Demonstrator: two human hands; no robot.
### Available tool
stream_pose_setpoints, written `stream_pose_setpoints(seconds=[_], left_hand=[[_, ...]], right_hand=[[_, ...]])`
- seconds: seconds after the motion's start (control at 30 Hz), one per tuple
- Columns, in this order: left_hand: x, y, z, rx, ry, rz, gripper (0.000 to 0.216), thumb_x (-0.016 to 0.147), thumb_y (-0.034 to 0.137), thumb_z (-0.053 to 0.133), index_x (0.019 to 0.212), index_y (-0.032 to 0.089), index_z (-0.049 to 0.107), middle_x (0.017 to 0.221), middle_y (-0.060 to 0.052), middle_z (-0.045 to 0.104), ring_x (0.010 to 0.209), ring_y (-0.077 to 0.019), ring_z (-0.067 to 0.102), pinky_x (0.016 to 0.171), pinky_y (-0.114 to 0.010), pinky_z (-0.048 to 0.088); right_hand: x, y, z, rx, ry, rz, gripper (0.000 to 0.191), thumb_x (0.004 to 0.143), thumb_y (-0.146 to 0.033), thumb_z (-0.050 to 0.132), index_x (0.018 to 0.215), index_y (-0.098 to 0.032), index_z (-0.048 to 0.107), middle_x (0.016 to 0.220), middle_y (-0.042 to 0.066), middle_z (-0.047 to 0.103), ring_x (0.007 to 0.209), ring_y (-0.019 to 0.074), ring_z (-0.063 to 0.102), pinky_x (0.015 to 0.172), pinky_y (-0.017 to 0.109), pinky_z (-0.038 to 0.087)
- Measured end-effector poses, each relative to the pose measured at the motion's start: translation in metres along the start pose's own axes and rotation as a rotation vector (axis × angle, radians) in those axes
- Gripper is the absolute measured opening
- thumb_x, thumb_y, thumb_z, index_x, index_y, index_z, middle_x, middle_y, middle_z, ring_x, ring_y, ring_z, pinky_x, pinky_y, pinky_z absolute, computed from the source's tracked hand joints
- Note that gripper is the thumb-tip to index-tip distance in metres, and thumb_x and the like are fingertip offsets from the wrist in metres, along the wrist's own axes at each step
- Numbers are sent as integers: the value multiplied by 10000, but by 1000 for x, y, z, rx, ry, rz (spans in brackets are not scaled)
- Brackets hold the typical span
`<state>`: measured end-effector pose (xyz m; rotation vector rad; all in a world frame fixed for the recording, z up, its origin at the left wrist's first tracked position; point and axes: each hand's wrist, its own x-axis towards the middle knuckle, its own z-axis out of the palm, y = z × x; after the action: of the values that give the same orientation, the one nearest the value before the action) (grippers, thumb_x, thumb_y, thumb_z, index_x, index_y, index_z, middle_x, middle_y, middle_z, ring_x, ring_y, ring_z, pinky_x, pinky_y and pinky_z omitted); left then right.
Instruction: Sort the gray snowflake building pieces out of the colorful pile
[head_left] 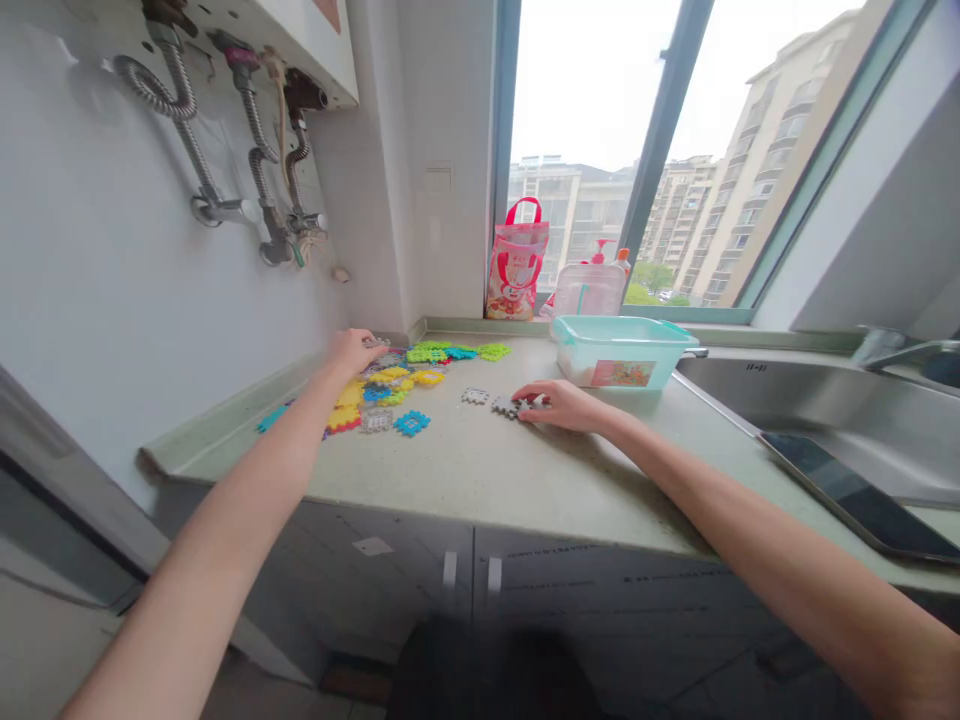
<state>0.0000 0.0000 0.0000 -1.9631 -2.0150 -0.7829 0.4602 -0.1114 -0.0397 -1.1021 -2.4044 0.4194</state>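
The person stands at the surface (480, 470) with both arms stretched forward. The left hand (352, 350) lies with its palm down on the far edge of a pile of colourful toy tiles (390, 385), and its fingers curl over a grey piece there; I cannot tell if they really grip it. The right hand (562, 405) rests flat on the surface, fingers loosely bent, and its fingertips touch a small grey tile (508, 406). Just beside that one, toward the left hand, lies another grey tile (475, 396), apart from the pile. A blue tile (412, 423) sits on the near side of the pile, between the two arms. Beyond the right hand stands a pale green plastic tub (622, 350), near to it but not touching. Further behind, on the window sill, there is a red gift bag (517, 262). To the right of the right arm a dark tablet (855, 495) lies at the edge of the sink (825, 410).
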Motion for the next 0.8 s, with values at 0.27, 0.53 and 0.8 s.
stream_pose_setpoints(seconds=[0.27,0.53,0.8], left_hand=[[-24,61,-18,-310,75,239,513,936,657,627,1124,192,735,825,-51,758,788,-233,715,758,-300,520],[-66,134,0,-267,-382,543,566,919,737,605,1114,237,784,1013,-64,801,884,-238,740,762,-300,522],[-25,60,-32,156,-160,204,412,917,618,618,1080,295,817,1064,-60,816,973,-281,742,856,-320,535]], right_hand=[[1,4,0,9,-14,-1,397,914,-478,728,1233,-247,775,1168,63,785,1036,252,716,938,373,548],[1,4,1,14,-7,-21,415,912,-486,722,1238,-235,775,1181,66,784,1038,244,717,958,369,545],[0,3,0,8,-22,0,404,913,-475,713,1244,-252,778,1188,59,788,1051,256,720,959,374,551]])
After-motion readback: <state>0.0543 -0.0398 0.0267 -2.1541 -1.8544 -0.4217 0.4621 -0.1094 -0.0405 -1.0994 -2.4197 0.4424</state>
